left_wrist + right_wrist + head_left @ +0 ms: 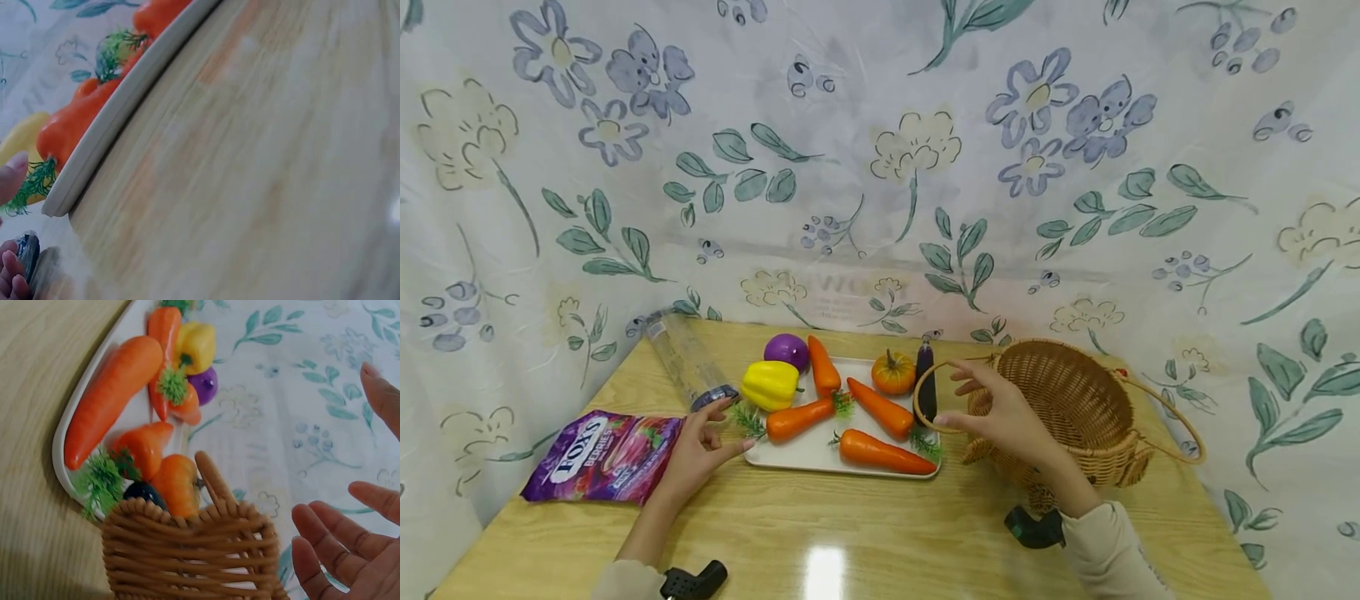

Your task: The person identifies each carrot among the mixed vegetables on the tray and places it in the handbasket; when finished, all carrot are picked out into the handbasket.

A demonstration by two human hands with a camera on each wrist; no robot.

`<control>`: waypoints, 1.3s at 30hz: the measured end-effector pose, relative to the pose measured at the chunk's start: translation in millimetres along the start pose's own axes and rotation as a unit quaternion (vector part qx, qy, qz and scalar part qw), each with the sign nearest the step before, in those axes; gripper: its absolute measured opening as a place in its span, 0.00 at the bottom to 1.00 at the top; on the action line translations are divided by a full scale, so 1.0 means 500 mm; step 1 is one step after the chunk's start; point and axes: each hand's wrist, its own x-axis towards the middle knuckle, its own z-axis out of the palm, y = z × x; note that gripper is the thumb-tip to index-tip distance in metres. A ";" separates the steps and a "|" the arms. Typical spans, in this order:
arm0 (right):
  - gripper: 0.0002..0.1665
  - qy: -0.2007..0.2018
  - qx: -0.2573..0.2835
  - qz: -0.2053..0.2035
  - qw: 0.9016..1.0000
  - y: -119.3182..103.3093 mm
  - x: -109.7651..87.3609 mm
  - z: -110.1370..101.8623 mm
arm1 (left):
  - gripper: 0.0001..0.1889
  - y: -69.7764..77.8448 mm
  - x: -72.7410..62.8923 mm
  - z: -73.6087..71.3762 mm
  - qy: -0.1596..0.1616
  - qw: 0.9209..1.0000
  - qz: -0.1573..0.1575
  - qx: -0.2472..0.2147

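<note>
Four carrots point(880, 454) were laid on one white tray point(775, 456) in the centre of the frame, along with one yellow pepper point(770, 385), one purple onion point(786, 352) and one pumpkin point(893, 375); one dark eggplant point(927, 360) was set at its right edge. One wicker basket point(1078, 465), fitted with two looped handles point(1202, 450), was placed at the right of the frame. One purple bag point(602, 458) and one clear tube point(687, 357) were seen at the left of the table point(895, 533); their contents could not be made out. The left grip point(695, 446) was relaxed, nothing held, between bag and tray. The right grip point(1003, 417) was released, fingers parted; whether the nearer handle was touched could not be told.
</note>
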 end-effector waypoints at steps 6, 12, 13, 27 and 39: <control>0.46 -0.004 0.010 -0.005 1.000 -0.002 -0.005 0.017 | 0.34 0.003 -0.002 -0.001 -0.008 0.999 -0.032 0.035; 0.45 -0.017 0.018 -0.007 1.000 0.002 -0.010 0.034 | 0.31 0.009 0.005 0.001 -0.063 0.996 -0.036 0.059; 0.45 -0.019 0.019 -0.008 1.000 0.003 -0.010 0.037 | 0.30 0.009 0.006 0.000 -0.068 0.995 -0.036 0.056; 0.43 -0.052 0.033 -0.011 0.998 -0.003 -0.002 0.086 | 0.23 0.003 0.005 -0.006 -0.083 0.994 -0.035 0.058; 0.41 -0.074 0.024 -0.014 0.997 -0.017 0.020 0.144 | 0.25 0.003 0.008 -0.006 -0.089 0.993 -0.042 0.069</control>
